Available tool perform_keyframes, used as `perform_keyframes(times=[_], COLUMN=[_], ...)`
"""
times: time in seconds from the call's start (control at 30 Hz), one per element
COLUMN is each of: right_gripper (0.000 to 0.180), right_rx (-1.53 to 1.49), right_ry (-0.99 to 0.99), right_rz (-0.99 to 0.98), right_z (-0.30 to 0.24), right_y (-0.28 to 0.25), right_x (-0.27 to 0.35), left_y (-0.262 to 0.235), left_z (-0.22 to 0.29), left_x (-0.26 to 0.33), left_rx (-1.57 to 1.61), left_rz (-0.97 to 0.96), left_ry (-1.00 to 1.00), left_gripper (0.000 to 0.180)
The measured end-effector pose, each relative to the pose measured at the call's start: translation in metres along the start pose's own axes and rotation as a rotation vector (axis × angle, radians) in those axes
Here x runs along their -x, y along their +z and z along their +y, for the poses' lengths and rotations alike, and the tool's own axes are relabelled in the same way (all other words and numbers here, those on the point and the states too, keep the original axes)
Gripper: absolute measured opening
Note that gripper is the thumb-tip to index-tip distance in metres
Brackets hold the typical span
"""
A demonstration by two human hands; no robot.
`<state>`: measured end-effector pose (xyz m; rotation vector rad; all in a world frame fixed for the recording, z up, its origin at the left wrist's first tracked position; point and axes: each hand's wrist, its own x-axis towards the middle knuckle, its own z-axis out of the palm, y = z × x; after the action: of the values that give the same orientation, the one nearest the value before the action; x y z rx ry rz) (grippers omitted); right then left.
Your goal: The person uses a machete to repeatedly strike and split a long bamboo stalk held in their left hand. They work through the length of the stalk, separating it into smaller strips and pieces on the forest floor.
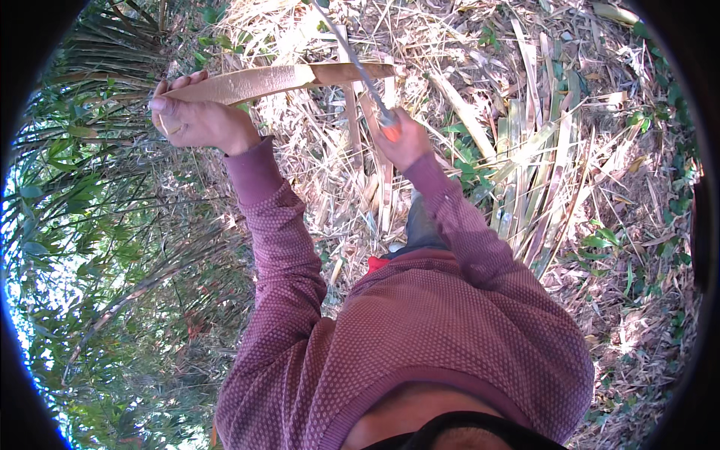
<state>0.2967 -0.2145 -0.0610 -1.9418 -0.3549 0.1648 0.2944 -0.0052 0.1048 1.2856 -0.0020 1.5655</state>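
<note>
Gripping one end of long tan split bamboo strip (277,79) w/ left hand (196,118), fingers wrapped over it, strip held out roughly level above ground and running rightward toward blade. Right hand (403,139) clenched round orange handle of slim grey-bladed knife (358,66), blade angled up and crossing far end of strip, apparently touching it, though exact contact point hard to tell. Both arms in maroon knit sleeves, reaching fwd from lower edge. Below: litter of dry pale bamboo slats and straw (525,150) on ground, more split lengths lying side by side to right. Green bamboo foliage (90,225) at left, well apart from hands. Step in hand, by the look: trimming or shaving strip w/ knife, edge set at far end. Probably early-to-mid on this piece; no fresh cut visible. Next move, as a judgement: needs firm left-hand hold to keep strip from twisting, blade kept at shallow angle and driven away from body and fingers; risk of slip toward left hand if strip flexes.
</note>
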Motion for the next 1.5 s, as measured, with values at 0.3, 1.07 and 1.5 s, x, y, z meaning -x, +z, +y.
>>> perform_keyframes(times=[0.3, 1.07, 1.5], right_gripper=[0.035, 0.033, 0.036], right_rx=[0.151, 0.328, 0.353], right_ry=[0.044, 0.137, 0.186], right_rz=[-0.23, -0.236, -0.381], right_z=[0.016, 0.107, 0.11], right_y=[0.03, 0.029, 0.022], right_x=[-0.049, -0.068, -0.083], left_y=[0.002, 0.015, 0.016], left_z=[0.006, 0.011, 0.008], left_x=[0.012, 0.021, 0.027], left_rx=[-0.1, -0.128, -0.411], left_rz=[0.025, 0.078, 0.066], left_ry=[0.049, 0.075, 0.114], left_gripper=[0.048, 0.044, 0.048])
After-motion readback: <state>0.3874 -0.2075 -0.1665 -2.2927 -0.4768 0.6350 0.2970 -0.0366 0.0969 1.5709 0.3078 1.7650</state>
